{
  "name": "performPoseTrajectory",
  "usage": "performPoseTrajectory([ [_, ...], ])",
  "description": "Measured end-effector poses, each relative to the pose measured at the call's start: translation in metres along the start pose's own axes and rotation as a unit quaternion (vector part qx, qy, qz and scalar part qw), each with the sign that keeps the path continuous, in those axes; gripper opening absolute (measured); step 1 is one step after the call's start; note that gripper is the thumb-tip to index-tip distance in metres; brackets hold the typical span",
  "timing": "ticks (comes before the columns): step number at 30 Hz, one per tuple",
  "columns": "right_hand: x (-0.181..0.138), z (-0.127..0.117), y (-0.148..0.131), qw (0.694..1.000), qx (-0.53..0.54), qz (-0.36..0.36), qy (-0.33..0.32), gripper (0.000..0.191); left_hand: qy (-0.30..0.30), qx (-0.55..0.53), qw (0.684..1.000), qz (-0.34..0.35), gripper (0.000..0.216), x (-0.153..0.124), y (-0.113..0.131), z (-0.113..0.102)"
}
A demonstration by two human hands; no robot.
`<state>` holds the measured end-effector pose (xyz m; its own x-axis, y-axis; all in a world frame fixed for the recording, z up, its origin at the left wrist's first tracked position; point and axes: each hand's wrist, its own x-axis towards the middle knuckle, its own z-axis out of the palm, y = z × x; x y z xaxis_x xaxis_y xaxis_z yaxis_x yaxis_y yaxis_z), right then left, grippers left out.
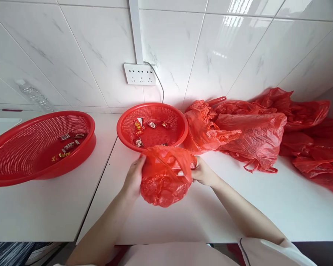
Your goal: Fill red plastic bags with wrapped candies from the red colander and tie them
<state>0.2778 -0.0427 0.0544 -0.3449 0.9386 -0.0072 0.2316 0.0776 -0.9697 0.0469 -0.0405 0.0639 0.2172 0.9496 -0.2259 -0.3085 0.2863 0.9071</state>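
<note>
Between my two hands is a red plastic bag (166,184), bulging and crinkled, held up over the white table close to my body. My left hand (134,175) grips its left side, with the fingers partly hidden behind the film. On the other side my right hand (202,171) has its fingers closed around the bag's edge. Just beyond the bag stands a round red plastic basket (183,135) with perforated walls, its front rim partly covered by the bag. Several small wrapped snacks (151,125) lie scattered inside that basket. What the bag contains cannot be made out.
A larger red basket (90,147) with a few wrapped snacks stands on the left. Several filled red plastic bags (252,129) crowd the right side along the wall. A clear plastic bottle (36,96) lies at the back left. A socket strip (140,74) with a cable hangs on the tiled wall.
</note>
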Motion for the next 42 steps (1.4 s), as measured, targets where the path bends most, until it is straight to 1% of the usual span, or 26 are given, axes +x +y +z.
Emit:
performPoseTrajectory([
  [2, -0.001, -0.003, 0.005, 0.999, 0.018, 0.017, -0.028, 0.042, 0.071, -0.098, 0.993, -0.008, 0.035, 0.004, -0.002, -0.012],
  [5, -0.004, -0.009, 0.013, 0.996, 0.003, 0.055, -0.07, 0.038, 0.143, -0.141, 0.98, -0.011, 0.032, 0.004, 0.0, -0.028],
  [6, -0.005, -0.011, 0.013, 0.997, -0.024, 0.049, -0.05, 0.036, 0.149, -0.143, 0.978, -0.009, 0.031, 0.003, 0.001, -0.031],
  [8, -0.011, -0.014, 0.011, 0.994, -0.091, -0.007, 0.066, 0.028, 0.144, -0.136, 0.98, 0.006, 0.03, 0.0, 0.002, -0.033],
  [10, -0.018, -0.014, 0.003, 0.966, -0.15, -0.116, 0.174, 0.018, 0.119, -0.119, 0.986, 0.011, 0.031, -0.003, 0.001, -0.032],
  [11, -0.021, -0.014, -0.001, 0.951, -0.173, -0.177, 0.188, 0.014, 0.099, -0.107, 0.989, 0.001, 0.031, -0.003, 0.0, -0.031],
  [13, -0.025, -0.011, -0.009, 0.927, -0.212, -0.272, 0.144, 0.012, 0.051, -0.088, 0.994, -0.043, 0.032, -0.004, -0.002, -0.03],
  [14, -0.025, -0.009, -0.012, 0.922, -0.227, -0.292, 0.115, 0.018, 0.022, -0.081, 0.994, -0.07, 0.032, -0.004, -0.003, -0.03],
  [16, -0.022, -0.004, -0.014, 0.931, -0.231, -0.269, 0.087, 0.029, -0.045, -0.06, 0.992, -0.105, 0.031, -0.006, -0.005, -0.031],
  [18, -0.016, 0.0, -0.012, 0.954, -0.205, -0.214, 0.039, 0.029, -0.138, -0.017, 0.984, -0.114, 0.032, -0.008, -0.007, -0.034],
  [20, -0.011, 0.006, -0.011, 0.964, -0.174, -0.186, -0.07, 0.024, -0.238, 0.046, 0.964, -0.109, 0.034, -0.01, -0.008, -0.037],
  [21, -0.009, 0.01, -0.011, 0.96, -0.161, -0.185, -0.134, 0.022, -0.273, 0.078, 0.954, -0.099, 0.036, -0.01, -0.008, -0.039],
  [23, -0.009, 0.017, -0.013, 0.941, -0.146, -0.188, -0.239, 0.019, -0.291, 0.134, 0.945, -0.062, 0.041, -0.01, -0.008, -0.039],
  [24, -0.009, 0.022, -0.014, 0.933, -0.152, -0.186, -0.268, 0.02, -0.281, 0.156, 0.947, -0.034, 0.043, -0.009, -0.006, -0.039],
  [26, -0.01, 0.03, -0.015, 0.921, -0.213, -0.165, -0.28, 0.041, -0.247, 0.2, 0.947, 0.037, 0.037, -0.008, 0.002, -0.037],
  [27, -0.01, 0.033, -0.014, 0.914, -0.269, -0.148, -0.267, 0.055, -0.225, 0.229, 0.943, 0.086, 0.028, -0.008, 0.009, -0.035],
  [29, -0.01, 0.039, -0.01, 0.887, -0.394, -0.089, -0.222, 0.079, -0.18, 0.301, 0.913, 0.206, 0.008, -0.011, 0.025, -0.028],
  [30, -0.009, 0.041, -0.009, 0.871, -0.447, -0.05, -0.2, 0.089, -0.164, 0.338, 0.887, 0.267, 0.017, -0.014, 0.034, -0.024],
  [31, -0.009, 0.043, -0.007, 0.854, -0.489, -0.012, -0.178, 0.095, -0.17, 0.372, 0.857, 0.313, 0.026, -0.018, 0.042, -0.018],
  [32, -0.008, 0.045, -0.007, 0.839, -0.52, 0.021, -0.161, 0.096, -0.198, 0.402, 0.828, 0.337, 0.031, -0.021, 0.048, -0.011],
  [33, -0.008, 0.047, -0.008, 0.825, -0.543, 0.044, -0.149, 0.092, -0.244, 0.431, 0.801, 0.336, 0.031, -0.025, 0.052, -0.003],
  [35, -0.008, 0.049, -0.012, 0.802, -0.576, 0.058, -0.146, 0.075, -0.338, 0.485, 0.751, 0.294, 0.026, -0.03, 0.054, 0.014],
  [36, -0.007, 0.051, -0.014, 0.791, -0.589, 0.058, -0.155, 0.066, -0.36, 0.512, 0.729, 0.278, 0.025, -0.031, 0.051, 0.022],
  [39, -0.006, 0.052, -0.017, 0.773, -0.606, 0.054, -0.182, 0.042, -0.345, 0.582, 0.677, 0.289, 0.031, -0.029, 0.037, 0.037],
  [41, -0.004, 0.05, -0.012, 0.786, -0.593, 0.037, -0.169, 0.026, -0.323, 0.615, 0.663, 0.28, 0.035, -0.024, 0.03, 0.035],
  [42, -0.004, 0.047, -0.008, 0.801, -0.577, 0.019, -0.156, 0.021, -0.318, 0.63, 0.661, 0.256, 0.035, -0.022, 0.029, 0.03],
])
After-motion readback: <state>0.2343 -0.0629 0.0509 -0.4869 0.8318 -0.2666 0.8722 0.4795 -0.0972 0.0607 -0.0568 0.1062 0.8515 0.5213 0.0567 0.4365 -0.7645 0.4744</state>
